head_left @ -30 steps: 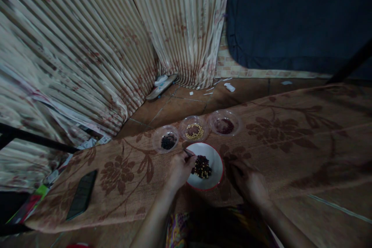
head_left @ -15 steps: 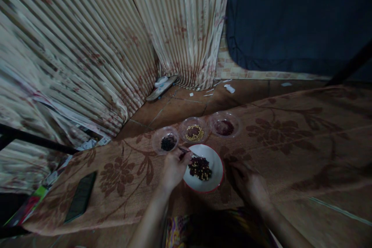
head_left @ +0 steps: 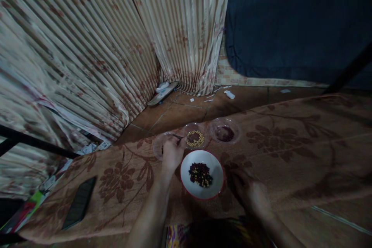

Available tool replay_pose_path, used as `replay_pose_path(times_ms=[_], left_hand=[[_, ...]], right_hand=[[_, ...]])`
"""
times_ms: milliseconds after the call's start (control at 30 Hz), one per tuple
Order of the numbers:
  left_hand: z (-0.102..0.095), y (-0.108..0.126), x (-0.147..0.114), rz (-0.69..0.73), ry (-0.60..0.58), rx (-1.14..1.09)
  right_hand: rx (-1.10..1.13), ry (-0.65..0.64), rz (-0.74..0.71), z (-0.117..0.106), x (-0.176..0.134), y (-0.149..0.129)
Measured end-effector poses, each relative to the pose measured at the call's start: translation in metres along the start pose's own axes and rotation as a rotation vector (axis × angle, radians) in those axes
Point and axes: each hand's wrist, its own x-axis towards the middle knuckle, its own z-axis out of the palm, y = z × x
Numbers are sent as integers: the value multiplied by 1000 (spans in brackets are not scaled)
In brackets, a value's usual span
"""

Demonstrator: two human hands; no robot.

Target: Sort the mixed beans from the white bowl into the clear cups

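Left hand (head_left: 172, 153) has moved from white bowl (head_left: 202, 190) to leftmost cup (head_left: 159, 148).

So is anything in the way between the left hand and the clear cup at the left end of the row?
Nothing visible. The left hand with its thin tool is already over the leftmost clear cup, covering most of it. The white bowl of mixed beans sits nearer the person, outside that path.

Bare surface (head_left: 290, 155) lies open to my right; three small cups (head_left: 195, 138) crowd behind the white bowl (head_left: 215, 186).
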Motion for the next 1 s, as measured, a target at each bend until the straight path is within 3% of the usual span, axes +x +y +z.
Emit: replay_pose_path(times_ms=[167, 267, 367, 600, 1000], left_hand=[[-8, 7, -31, -24, -174, -93], [-12, 9, -52, -44, -338, -60], [-9, 6, -67, -77, -415, -1], [7, 6, -76, -112, -371, 46], [12, -4, -77, -83, -377, 95]], right_hand=[[-2, -7, -15, -1, 0, 1], [1, 0, -8, -1, 0, 1], [-4, -5, 3, 0, 0, 1], [-1, -8, 15, 0, 0, 2], [3, -9, 30, -3, 0, -3]])
